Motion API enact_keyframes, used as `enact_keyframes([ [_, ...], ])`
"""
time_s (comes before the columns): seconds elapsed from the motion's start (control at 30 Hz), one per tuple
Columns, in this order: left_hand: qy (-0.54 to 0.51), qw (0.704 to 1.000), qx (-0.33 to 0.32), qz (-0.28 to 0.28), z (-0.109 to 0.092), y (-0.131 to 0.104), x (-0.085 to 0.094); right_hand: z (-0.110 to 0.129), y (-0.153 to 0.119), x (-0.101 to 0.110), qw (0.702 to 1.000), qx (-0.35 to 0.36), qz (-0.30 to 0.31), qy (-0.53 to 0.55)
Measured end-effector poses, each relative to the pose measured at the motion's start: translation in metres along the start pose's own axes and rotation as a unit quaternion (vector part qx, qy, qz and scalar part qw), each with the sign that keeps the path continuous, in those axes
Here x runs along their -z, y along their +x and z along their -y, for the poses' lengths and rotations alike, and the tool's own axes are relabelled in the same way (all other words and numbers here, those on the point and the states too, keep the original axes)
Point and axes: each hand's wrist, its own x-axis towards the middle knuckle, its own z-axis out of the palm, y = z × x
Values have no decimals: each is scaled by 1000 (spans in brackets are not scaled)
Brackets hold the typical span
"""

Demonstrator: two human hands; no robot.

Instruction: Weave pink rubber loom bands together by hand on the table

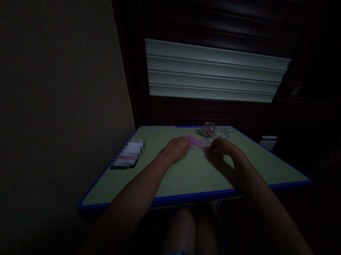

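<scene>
A loose heap of shiny pink strands (197,143), with bits of other colours, lies near the middle of the green table. My left hand (179,147) is at the heap's left end, its fingers curled onto the strands. At the right end, my right hand (218,146) has thumb and fingers pinched together on the edge of the heap. The fingertips of both hands are small and dark in this view. Just behind the heap stands a clear round jar (208,130) holding several small coloured rings or bands.
The green table (161,184) has a blue rim. A clear round lid or dish (221,134) and a small clear packet (229,130) lie beside the jar. A blurred-out flat object (128,154) rests by the left edge. A wall (60,99) rises close on the left.
</scene>
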Motion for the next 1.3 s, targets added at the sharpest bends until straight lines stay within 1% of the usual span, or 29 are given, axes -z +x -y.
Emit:
enact_keyframes([
  [0.1, 2, 1000, -2, 5, 0, 0, 1, -1, 3, -3, 1000, 8, 9, -11],
  [0.27, 7, 1000, 5, 1, -1, 0, 1, 0, 3, -5, 999, 25, 5, -25],
  [0.4, 1, 1000, 0, -2, -1, 0, 0, 3, 2, -3, 1000, 20, -9, 5],
  [0.5, -7, 1000, 3, -8, 0, -1, -1, 5, 6, -5, 998, 25, -51, 37],
  [0.6, -11, 1000, 3, -15, -1, 0, -1, 8, 11, -10, 992, 31, -117, 49],
  [0.67, -17, 1000, 0, -18, -2, 0, -1, 11, 12, -14, 985, 47, -156, 54],
  [0.87, -51, 998, -10, -34, -5, 3, 0, 23, 8, -17, 966, 112, -221, 74],
  [0.93, -57, 998, -11, -35, -6, 3, 0, 25, 7, -17, 964, 124, -227, 64],
  [1.07, -58, 998, -2, -35, -8, 4, 1, 26, 9, -19, 965, 148, -212, 40],
  [1.3, -63, 997, -3, -33, -9, 4, 2, 30, 10, -23, 964, 184, -187, 42],
])
